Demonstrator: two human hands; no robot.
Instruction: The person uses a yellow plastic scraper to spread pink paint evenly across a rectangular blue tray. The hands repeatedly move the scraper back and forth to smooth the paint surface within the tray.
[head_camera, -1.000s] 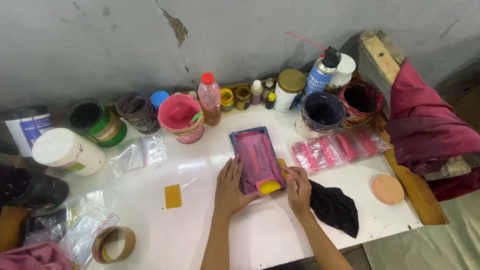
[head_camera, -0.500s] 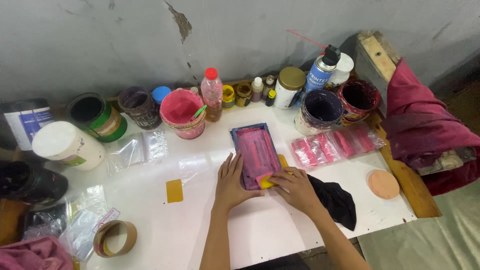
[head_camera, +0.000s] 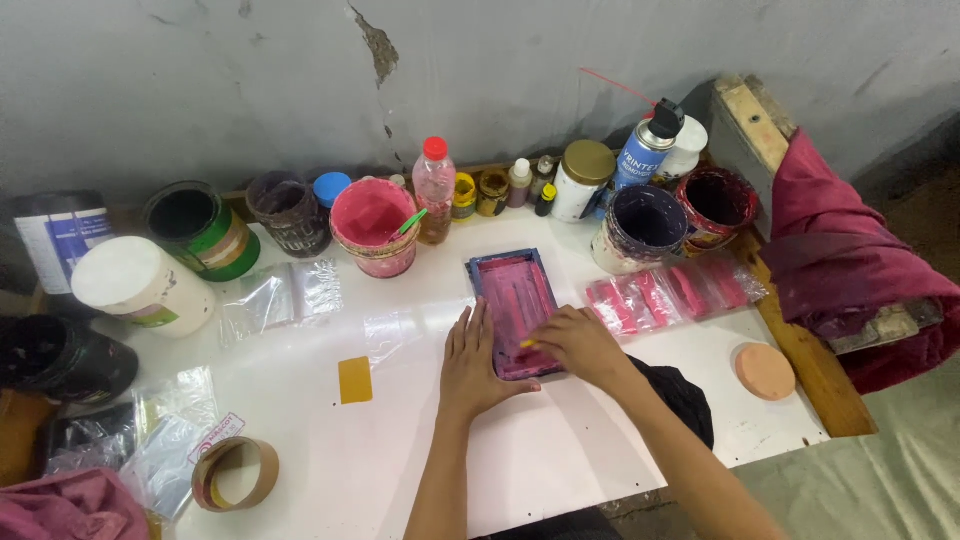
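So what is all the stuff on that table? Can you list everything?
Small framed screen: 1, blue frame smeared pink, table middle.
Yellow scraper: 1, mostly hidden under the right hand.
Pink tub: 1, back, green stick inside.
Paint pots: several, dark, along the wall.
Spray can: 1, blue, back right.
Clear bottle: 1, red cap.
Bagged pink pieces: row, right of screen.
Black cloth: 1, under the right forearm.
Tape roll: 1, brown, front left.
Left hand: flat beside the screen.
Right hand: on the screen.
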